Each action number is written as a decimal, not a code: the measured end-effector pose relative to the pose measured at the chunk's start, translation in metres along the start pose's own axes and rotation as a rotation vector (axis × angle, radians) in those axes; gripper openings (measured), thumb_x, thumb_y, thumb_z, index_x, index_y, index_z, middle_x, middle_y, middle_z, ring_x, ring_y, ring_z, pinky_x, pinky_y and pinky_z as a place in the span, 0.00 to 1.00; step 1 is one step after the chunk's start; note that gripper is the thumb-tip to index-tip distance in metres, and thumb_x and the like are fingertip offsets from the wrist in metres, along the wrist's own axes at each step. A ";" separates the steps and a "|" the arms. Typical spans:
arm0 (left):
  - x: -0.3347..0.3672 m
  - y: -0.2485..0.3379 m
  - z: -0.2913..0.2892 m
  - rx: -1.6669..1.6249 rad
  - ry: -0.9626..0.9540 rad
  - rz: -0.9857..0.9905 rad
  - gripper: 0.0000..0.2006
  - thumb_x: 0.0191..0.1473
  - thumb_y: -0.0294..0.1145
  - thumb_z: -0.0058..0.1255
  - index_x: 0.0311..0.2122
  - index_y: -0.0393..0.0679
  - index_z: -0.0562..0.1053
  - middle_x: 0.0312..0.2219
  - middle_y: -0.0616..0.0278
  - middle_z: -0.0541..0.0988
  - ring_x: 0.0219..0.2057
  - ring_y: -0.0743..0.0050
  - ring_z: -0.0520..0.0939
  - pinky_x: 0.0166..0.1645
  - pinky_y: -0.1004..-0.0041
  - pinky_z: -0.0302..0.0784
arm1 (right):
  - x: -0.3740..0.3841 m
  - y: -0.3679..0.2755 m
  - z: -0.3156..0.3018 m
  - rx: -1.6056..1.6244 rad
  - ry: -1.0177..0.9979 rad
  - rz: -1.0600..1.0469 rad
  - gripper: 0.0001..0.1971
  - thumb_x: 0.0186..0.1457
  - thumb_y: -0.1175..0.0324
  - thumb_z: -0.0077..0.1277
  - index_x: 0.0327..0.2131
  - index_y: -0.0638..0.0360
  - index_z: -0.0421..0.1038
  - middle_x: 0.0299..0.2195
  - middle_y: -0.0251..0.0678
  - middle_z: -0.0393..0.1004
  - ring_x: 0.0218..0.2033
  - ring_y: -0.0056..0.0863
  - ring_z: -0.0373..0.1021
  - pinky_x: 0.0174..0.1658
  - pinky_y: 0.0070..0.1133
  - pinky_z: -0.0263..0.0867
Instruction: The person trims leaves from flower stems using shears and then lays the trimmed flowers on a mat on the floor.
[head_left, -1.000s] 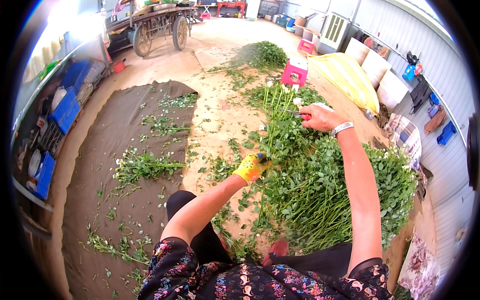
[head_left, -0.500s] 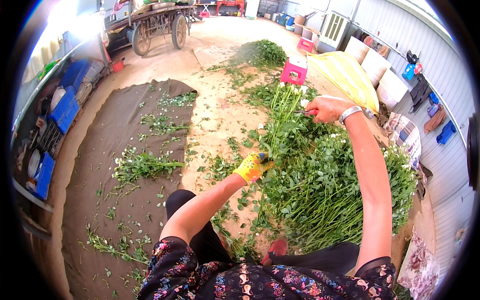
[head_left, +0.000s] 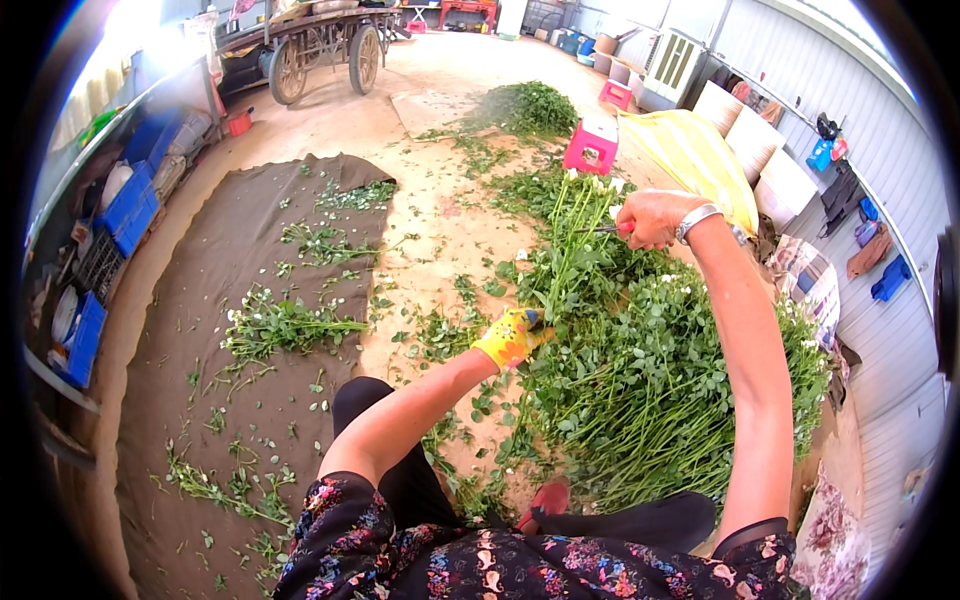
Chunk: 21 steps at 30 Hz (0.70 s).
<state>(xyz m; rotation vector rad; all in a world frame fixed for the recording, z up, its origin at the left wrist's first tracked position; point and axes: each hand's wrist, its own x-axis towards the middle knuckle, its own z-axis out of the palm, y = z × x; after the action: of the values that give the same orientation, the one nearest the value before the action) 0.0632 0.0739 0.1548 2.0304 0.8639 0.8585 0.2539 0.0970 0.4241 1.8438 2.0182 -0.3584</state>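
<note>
My left hand (head_left: 510,338), in a yellow patterned glove, is closed round the lower ends of a bunch of white-flowered stems (head_left: 572,235). The bunch slants up and away, with its white blooms at the far end. My bare right hand (head_left: 660,218), a silver band at its wrist, grips red-handled scissors (head_left: 600,229). Their thin dark blade points left, across the stems just below the blooms; whether the blades are apart is too small to tell. Beneath and to the right spreads a large heap of leafy cut stems (head_left: 660,380).
A dark cloth (head_left: 230,400) on the left carries a small flower bundle (head_left: 285,328) and scattered leaves. Beyond the stems stand a pink stool (head_left: 592,146) and a leaf pile (head_left: 530,107). Yellow striped fabric (head_left: 690,160) lies back right. A wheeled cart (head_left: 320,50) stands far left.
Both hands stay almost in place, with the bunch still in the left and the scissors in the right. The scissors' blade reaches slightly further across the stems. The whole view has shifted a little.
</note>
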 end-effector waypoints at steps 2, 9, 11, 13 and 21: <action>0.000 0.003 -0.002 0.008 -0.029 -0.029 0.17 0.51 0.43 0.56 0.35 0.36 0.74 0.22 0.49 0.77 0.25 0.53 0.79 0.30 0.63 0.72 | -0.004 0.002 0.001 -0.009 0.022 -0.027 0.06 0.44 0.70 0.53 0.27 0.61 0.72 0.19 0.34 0.74 0.20 0.23 0.71 0.25 0.24 0.68; -0.001 -0.012 0.004 -0.038 0.086 0.029 0.15 0.50 0.41 0.58 0.30 0.38 0.73 0.18 0.54 0.72 0.19 0.66 0.68 0.26 0.66 0.65 | -0.017 0.012 0.009 0.025 0.112 -0.066 0.10 0.46 0.65 0.53 0.30 0.62 0.73 0.20 0.39 0.74 0.22 0.27 0.72 0.28 0.27 0.67; 0.000 -0.008 0.004 -0.012 0.086 0.051 0.15 0.50 0.41 0.57 0.31 0.38 0.73 0.18 0.54 0.73 0.19 0.65 0.68 0.26 0.66 0.65 | -0.020 0.015 0.018 -0.032 0.227 -0.098 0.12 0.46 0.64 0.52 0.31 0.64 0.72 0.25 0.46 0.73 0.28 0.38 0.72 0.34 0.31 0.66; -0.002 0.001 0.001 -0.065 0.019 -0.046 0.15 0.50 0.41 0.57 0.30 0.37 0.72 0.18 0.53 0.73 0.19 0.64 0.68 0.26 0.65 0.65 | -0.017 0.021 0.027 -0.072 0.316 -0.127 0.12 0.47 0.65 0.50 0.32 0.64 0.72 0.27 0.48 0.73 0.31 0.42 0.70 0.37 0.33 0.65; -0.001 0.008 -0.001 0.059 -0.005 -0.053 0.16 0.52 0.45 0.54 0.35 0.41 0.74 0.20 0.53 0.76 0.22 0.57 0.76 0.29 0.64 0.70 | -0.004 0.011 0.040 -0.023 0.330 -0.132 0.15 0.51 0.67 0.44 0.43 0.62 0.66 0.32 0.52 0.73 0.36 0.47 0.70 0.39 0.36 0.64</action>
<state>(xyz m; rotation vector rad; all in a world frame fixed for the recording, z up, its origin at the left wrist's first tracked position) 0.0645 0.0695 0.1614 2.0502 0.9464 0.8072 0.2694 0.0767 0.3909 1.8593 2.3567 -0.0672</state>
